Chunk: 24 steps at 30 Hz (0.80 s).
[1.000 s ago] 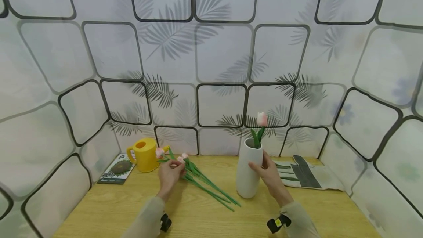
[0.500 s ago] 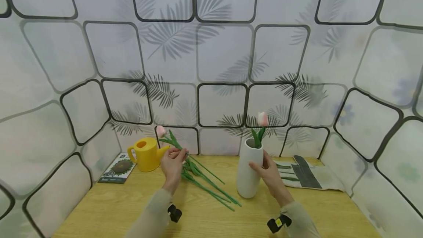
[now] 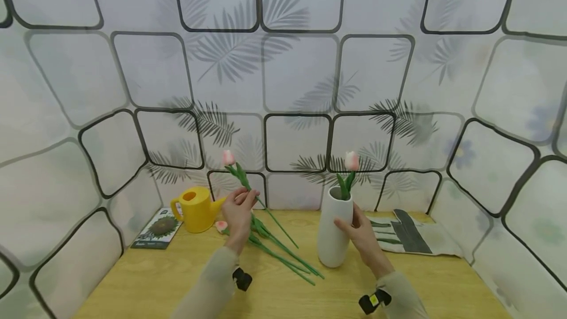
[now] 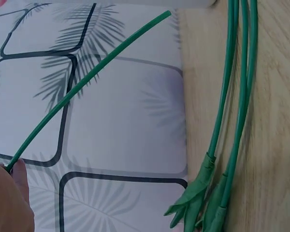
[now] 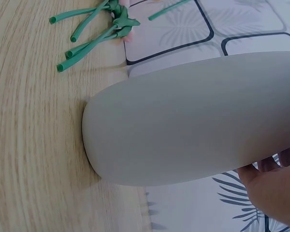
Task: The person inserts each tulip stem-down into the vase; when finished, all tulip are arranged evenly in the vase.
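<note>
My left hand (image 3: 238,214) pinches a pink tulip (image 3: 228,157) by its stem just under the leaves. Its bloom points up and to the left, and the green stem (image 4: 89,75) slants down to the right, raised above the table. Below it, several more tulips (image 3: 283,250) lie on the wood, their blooms partly behind my left hand. My right hand (image 3: 364,236) grips the side of a tall white vase (image 3: 332,233), which stands upright on the table. One pale pink tulip (image 3: 351,161) rises out of the vase mouth. In the right wrist view the vase (image 5: 183,125) hides much of the scene.
A yellow watering can (image 3: 197,210) stands at the back left, its spout toward my left hand. Left of it lies a sunflower packet (image 3: 157,228). A folded printed cloth (image 3: 412,233) is at the right behind my right hand. Patterned walls close off the table (image 3: 146,284).
My left hand has picked a tulip from the lying bunch, lifted it and moved slightly right, its bloom now higher. My right hand and the vase have stayed in place.
</note>
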{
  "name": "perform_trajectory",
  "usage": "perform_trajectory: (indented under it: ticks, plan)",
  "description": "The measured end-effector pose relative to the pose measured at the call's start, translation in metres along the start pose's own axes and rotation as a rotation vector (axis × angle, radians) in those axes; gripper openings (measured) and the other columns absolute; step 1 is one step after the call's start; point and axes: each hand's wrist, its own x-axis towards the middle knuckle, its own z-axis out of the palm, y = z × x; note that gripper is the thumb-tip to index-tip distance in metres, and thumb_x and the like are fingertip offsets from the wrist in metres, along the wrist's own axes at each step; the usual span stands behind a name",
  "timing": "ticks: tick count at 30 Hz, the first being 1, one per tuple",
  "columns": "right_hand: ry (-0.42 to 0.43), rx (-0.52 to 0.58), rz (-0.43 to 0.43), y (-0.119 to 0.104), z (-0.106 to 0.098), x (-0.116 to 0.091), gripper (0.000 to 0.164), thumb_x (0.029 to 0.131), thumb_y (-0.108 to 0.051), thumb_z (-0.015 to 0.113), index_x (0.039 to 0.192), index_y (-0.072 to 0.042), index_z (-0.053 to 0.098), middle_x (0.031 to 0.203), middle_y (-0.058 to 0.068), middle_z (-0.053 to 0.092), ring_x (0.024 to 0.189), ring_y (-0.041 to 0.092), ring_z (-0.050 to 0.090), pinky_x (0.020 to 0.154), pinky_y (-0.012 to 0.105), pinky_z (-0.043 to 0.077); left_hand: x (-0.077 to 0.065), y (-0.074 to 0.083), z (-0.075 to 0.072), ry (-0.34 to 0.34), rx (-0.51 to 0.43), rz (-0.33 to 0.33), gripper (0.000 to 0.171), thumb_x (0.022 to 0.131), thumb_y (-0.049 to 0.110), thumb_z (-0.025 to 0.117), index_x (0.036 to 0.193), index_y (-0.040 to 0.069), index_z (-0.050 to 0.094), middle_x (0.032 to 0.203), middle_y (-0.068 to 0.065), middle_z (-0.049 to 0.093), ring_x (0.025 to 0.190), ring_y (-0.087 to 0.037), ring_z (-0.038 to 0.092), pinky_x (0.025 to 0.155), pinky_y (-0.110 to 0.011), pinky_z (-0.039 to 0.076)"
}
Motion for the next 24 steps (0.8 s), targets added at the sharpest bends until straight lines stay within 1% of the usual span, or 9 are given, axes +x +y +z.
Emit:
perform_trajectory:
  ticks: [3, 6, 10, 14, 16, 18, 19, 21, 24]
  plan:
    - [-0.003, 0.002, 0.003, 0.0, 0.001, 0.0, 0.078, 0.095, -0.021, 0.066, 0.157, -0.014, 0.019, 0.154, 0.018, 0.036, 0.139, 0.035, 0.039, 0.114, 0.057, 0.033, 0.0, 0.005, 0.007, -0.019, 0.005, -0.005, 0.03, 0.087, 0.004, 0.073, 0.114, -0.005, 0.062, 0.096, -0.023, 0.073, 0.086, -0.022, 0.074, 0.082, -0.032, 0.06]
    - [-0.005, 0.007, 0.001, -0.001, 0.001, 0.0, 0.078, 0.096, -0.021, 0.065, 0.157, -0.015, 0.019, 0.154, 0.017, 0.037, 0.138, 0.034, 0.04, 0.114, 0.057, 0.034, 0.001, 0.011, 0.014, -0.026, 0.011, 0.02, 0.028, 0.088, 0.005, 0.072, 0.113, -0.006, 0.063, 0.094, -0.023, 0.073, 0.085, -0.021, 0.073, 0.081, -0.031, 0.06]
    - [-0.008, 0.005, -0.001, -0.001, 0.0, -0.002, 0.077, 0.096, -0.021, 0.065, 0.157, -0.015, 0.019, 0.154, 0.017, 0.037, 0.138, 0.034, 0.041, 0.113, 0.057, 0.035, -0.001, 0.02, 0.023, -0.046, 0.006, 0.06, 0.023, 0.091, 0.005, 0.069, 0.112, -0.003, 0.065, 0.096, -0.022, 0.073, 0.087, -0.022, 0.073, 0.081, -0.031, 0.06]
    - [-0.004, 0.003, -0.003, -0.002, -0.001, -0.002, 0.077, 0.096, -0.022, 0.065, 0.157, -0.015, 0.019, 0.153, 0.017, 0.038, 0.137, 0.035, 0.041, 0.113, 0.058, 0.035, -0.002, 0.026, 0.031, -0.083, 0.0, 0.108, 0.02, 0.094, 0.006, 0.066, 0.112, 0.0, 0.065, 0.104, -0.023, 0.072, 0.094, -0.029, 0.072, 0.08, -0.031, 0.061]
    - [-0.005, 0.007, -0.005, -0.002, 0.0, -0.002, 0.077, 0.096, -0.022, 0.065, 0.157, -0.015, 0.02, 0.153, 0.017, 0.038, 0.137, 0.035, 0.041, 0.113, 0.058, 0.035, -0.001, 0.029, 0.036, -0.086, 0.002, 0.137, 0.018, 0.094, 0.005, 0.064, 0.112, -0.001, 0.065, 0.104, -0.023, 0.072, 0.096, -0.034, 0.072, 0.077, -0.029, 0.061]
    - [-0.006, 0.007, -0.003, -0.001, 0.0, -0.002, 0.077, 0.096, -0.022, 0.065, 0.157, -0.015, 0.02, 0.153, 0.017, 0.038, 0.137, 0.035, 0.041, 0.113, 0.057, 0.035, -0.001, 0.033, 0.04, -0.089, -0.015, 0.158, 0.017, 0.095, 0.003, 0.062, 0.111, -0.002, 0.064, 0.103, -0.024, 0.072, 0.097, -0.04, 0.07, 0.075, -0.028, 0.061]
    - [-0.006, 0.008, -0.002, -0.001, 0.001, -0.002, 0.077, 0.096, -0.022, 0.065, 0.157, -0.015, 0.02, 0.153, 0.017, 0.038, 0.137, 0.035, 0.041, 0.113, 0.057, 0.035, -0.001, 0.035, 0.042, -0.089, -0.023, 0.164, 0.017, 0.095, 0.003, 0.062, 0.111, -0.002, 0.064, 0.103, -0.025, 0.072, 0.097, -0.041, 0.07, 0.074, -0.028, 0.061]
    - [-0.011, 0.008, 0.001, -0.001, 0.001, -0.002, 0.077, 0.096, -0.022, 0.065, 0.157, -0.015, 0.019, 0.154, 0.017, 0.037, 0.137, 0.035, 0.041, 0.113, 0.057, 0.035, -0.001, 0.04, 0.047, -0.092, -0.039, 0.175, 0.017, 0.096, 0.003, 0.061, 0.112, -0.003, 0.063, 0.103, -0.026, 0.071, 0.095, -0.04, 0.07, 0.074, -0.028, 0.061]
    - [-0.013, 0.01, -0.003, -0.001, 0.001, -0.003, 0.078, 0.096, -0.023, 0.065, 0.158, -0.016, 0.018, 0.154, 0.016, 0.036, 0.138, 0.035, 0.04, 0.112, 0.057, 0.036, -0.001, 0.048, 0.053, -0.101, -0.071, 0.179, 0.017, 0.096, 0.004, 0.06, 0.112, -0.003, 0.062, 0.102, -0.024, 0.072, 0.092, -0.035, 0.072, 0.076, -0.031, 0.061]
